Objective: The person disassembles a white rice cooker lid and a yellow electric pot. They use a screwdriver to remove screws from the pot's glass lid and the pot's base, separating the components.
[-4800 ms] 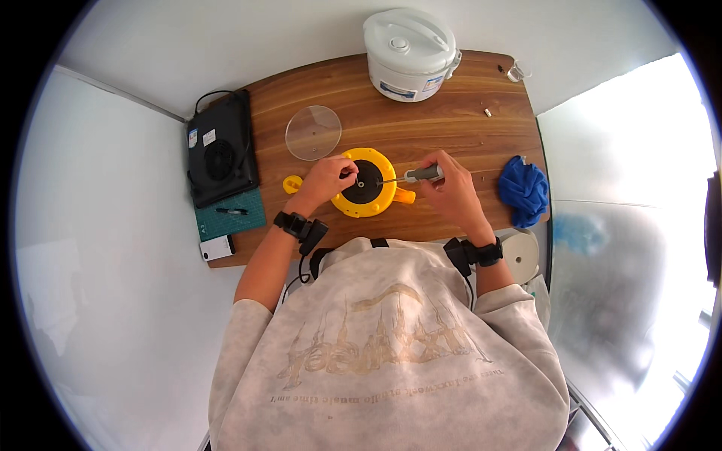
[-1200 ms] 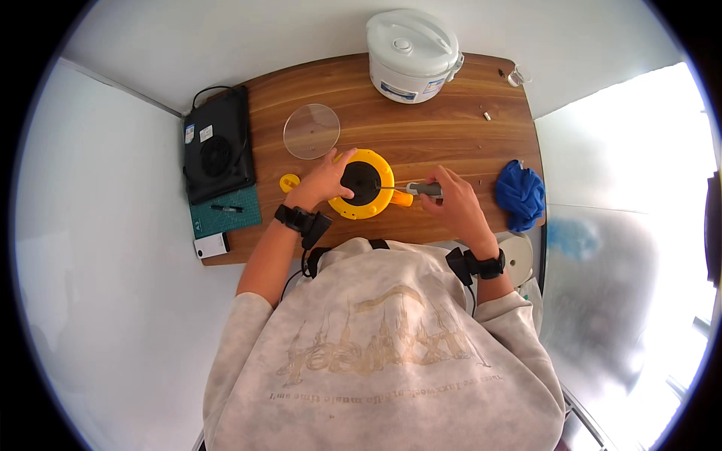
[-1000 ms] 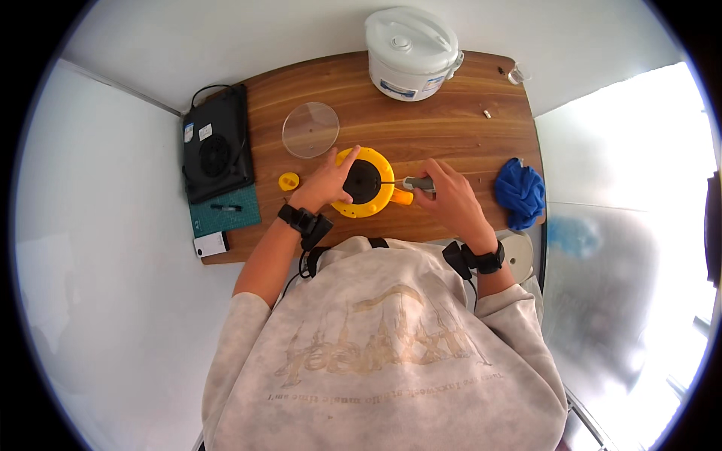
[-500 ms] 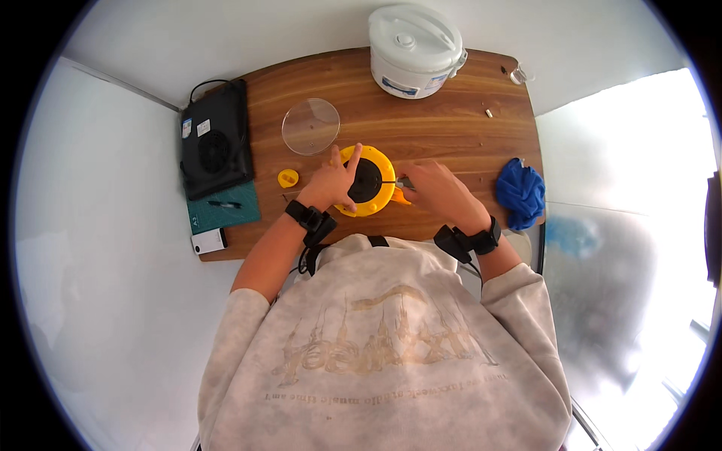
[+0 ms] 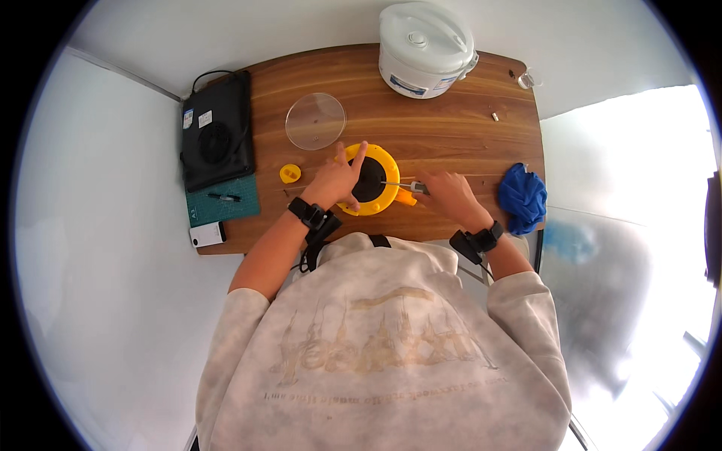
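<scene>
A round yellow appliance (image 5: 383,161) with a black centre lies on the wooden table (image 5: 451,135), just in front of me. My left hand (image 5: 336,180) rests on its left side with fingers spread, steadying it. My right hand (image 5: 444,194) grips a small screwdriver (image 5: 402,185) whose thin shaft points left into the black centre. A small yellow cap (image 5: 289,174) lies on the table left of the appliance. A clear round lid (image 5: 315,120) lies behind it.
A white rice cooker (image 5: 425,46) stands at the back. A black flat device (image 5: 216,139) with a cable, a green cutting mat (image 5: 222,209) with a pen, and a small white box (image 5: 207,234) are at the left. A blue cloth (image 5: 523,197) is at the right edge.
My right hand and the screwdriver have shifted slightly left toward the appliance's centre. My left hand's fingers have spread over the yellow rim. The appliance stays in place.
</scene>
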### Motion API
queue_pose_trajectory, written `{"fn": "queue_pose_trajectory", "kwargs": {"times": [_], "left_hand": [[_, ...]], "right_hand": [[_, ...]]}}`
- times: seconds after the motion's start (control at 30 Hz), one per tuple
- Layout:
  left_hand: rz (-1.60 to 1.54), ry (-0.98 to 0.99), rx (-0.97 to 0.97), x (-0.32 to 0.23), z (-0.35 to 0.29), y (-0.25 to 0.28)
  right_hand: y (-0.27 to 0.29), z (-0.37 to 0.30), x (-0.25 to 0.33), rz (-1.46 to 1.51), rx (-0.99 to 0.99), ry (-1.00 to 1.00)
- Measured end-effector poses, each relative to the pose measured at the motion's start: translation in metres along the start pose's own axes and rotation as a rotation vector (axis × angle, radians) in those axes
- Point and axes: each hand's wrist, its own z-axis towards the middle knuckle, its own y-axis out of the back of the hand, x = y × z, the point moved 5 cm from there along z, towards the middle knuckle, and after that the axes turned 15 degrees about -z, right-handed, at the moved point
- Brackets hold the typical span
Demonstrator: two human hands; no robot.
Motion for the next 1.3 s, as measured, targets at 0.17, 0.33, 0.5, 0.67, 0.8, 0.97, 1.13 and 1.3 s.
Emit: {"fn": "queue_pose_trajectory", "kwargs": {"times": [0.17, 0.33, 0.5, 0.67, 0.8, 0.97, 1.13, 1.3], "left_hand": [[0.006, 0.018, 0.016, -0.002, -0.004, 0.005], [0.001, -0.001, 0.025, -0.001, -0.005, 0.006], [-0.053, -0.004, -0.009, -0.002, -0.009, 0.008], [0.067, -0.247, -0.226, -0.008, -0.017, 0.012], [0.106, -0.421, -0.263, -0.018, -0.028, 0.013], [0.006, -0.406, -0.294, -0.032, -0.05, 0.038], [0.031, -0.423, -0.365, -0.033, -0.059, 0.045], [0.064, -0.349, -0.361, -0.036, -0.069, 0.052]], "right_hand": [[-0.018, 0.002, -0.014, 0.05, 0.037, -0.019], [-0.016, 0.003, -0.013, 0.024, 0.017, 0.002], [-0.027, 0.007, -0.016, 0.079, -0.062, 0.016], [-0.02, 0.002, -0.003, -0.027, -0.051, -0.019], [-0.016, -0.009, 0.009, -0.011, -0.112, -0.052], [0.0, -0.018, 0.013, 0.042, -0.194, -0.076], [0.021, -0.021, 0.024, -0.037, -0.27, -0.006], [0.031, -0.014, 0.042, -0.211, -0.295, 0.05]]}}
